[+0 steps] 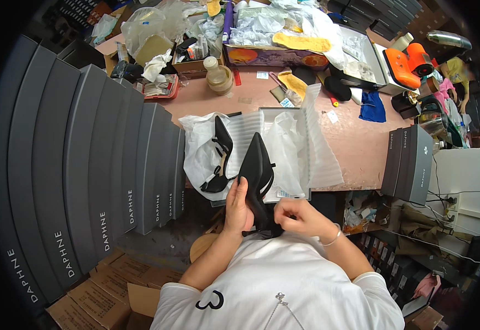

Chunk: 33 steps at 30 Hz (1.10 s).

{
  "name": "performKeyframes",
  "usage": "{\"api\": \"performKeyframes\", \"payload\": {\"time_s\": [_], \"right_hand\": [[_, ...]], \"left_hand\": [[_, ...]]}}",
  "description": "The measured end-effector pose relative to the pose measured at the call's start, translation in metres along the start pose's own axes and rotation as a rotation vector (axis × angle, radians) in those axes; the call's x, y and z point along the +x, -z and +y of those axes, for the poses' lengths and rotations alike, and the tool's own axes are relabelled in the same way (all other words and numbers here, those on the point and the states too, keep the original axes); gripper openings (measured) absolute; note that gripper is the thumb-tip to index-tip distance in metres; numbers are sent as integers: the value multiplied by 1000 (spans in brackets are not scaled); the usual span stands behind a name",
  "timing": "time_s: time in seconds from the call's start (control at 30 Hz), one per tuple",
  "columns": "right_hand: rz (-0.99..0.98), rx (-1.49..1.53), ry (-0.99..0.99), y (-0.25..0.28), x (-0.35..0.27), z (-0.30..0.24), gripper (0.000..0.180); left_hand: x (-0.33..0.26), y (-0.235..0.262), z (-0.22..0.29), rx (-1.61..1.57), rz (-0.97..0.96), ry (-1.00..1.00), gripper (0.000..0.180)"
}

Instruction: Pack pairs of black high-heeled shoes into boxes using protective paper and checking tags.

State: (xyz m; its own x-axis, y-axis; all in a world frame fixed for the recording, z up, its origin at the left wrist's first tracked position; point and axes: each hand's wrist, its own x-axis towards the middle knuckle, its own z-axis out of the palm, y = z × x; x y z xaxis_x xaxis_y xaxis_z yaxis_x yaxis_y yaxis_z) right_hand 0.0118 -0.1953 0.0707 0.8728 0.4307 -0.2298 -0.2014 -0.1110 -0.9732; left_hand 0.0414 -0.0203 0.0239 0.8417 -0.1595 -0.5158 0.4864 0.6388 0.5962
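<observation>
Centre of frame: black pointed shoe [257,170] held toe-up, toe toward the upper frame. Left hand [238,208] wraps its left side, fingers curled together against the sole, thumb up along the edge. Right hand [297,217] sits at the heel end, lower centre; fingers bunched, pinching what looks like a strap, detail too small to tell. Second shoe [220,157], black with straps, lies just left of the first on white wrapping [198,148] inside an open box [284,159]. Box rests on the pink table [355,143]. Row of grey boxes [86,154] stands upright along the left side. Orange tool [407,63] upper right. Jar [218,74] upper centre.
</observation>
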Motion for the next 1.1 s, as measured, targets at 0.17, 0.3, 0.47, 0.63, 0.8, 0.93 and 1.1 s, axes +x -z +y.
{"api": "performKeyframes", "payload": {"time_s": [0.17,0.3,0.47,0.63,0.8,0.93,1.1], "right_hand": [[134,58,-192,5,8,-3,20],[203,154,-111,-16,26,15,10],[116,360,-223,-18,32,29,6],[280,178,-38,-3,17,30,23],[-26,-125,118,-1,11,11,42],[-55,-291,144,-12,15,11,70],[-162,246,-160,-6,15,5,59]], "left_hand": [[0,-1,5,-17,8,76,35],[3,-3,3,-76,-49,57,36],[4,-5,16,-23,-102,-14,36],[9,-8,37,33,-41,-149,38],[10,-13,45,50,-78,-150,36],[14,-15,46,32,-13,-83,37],[23,-5,41,-163,42,105,37]]}}
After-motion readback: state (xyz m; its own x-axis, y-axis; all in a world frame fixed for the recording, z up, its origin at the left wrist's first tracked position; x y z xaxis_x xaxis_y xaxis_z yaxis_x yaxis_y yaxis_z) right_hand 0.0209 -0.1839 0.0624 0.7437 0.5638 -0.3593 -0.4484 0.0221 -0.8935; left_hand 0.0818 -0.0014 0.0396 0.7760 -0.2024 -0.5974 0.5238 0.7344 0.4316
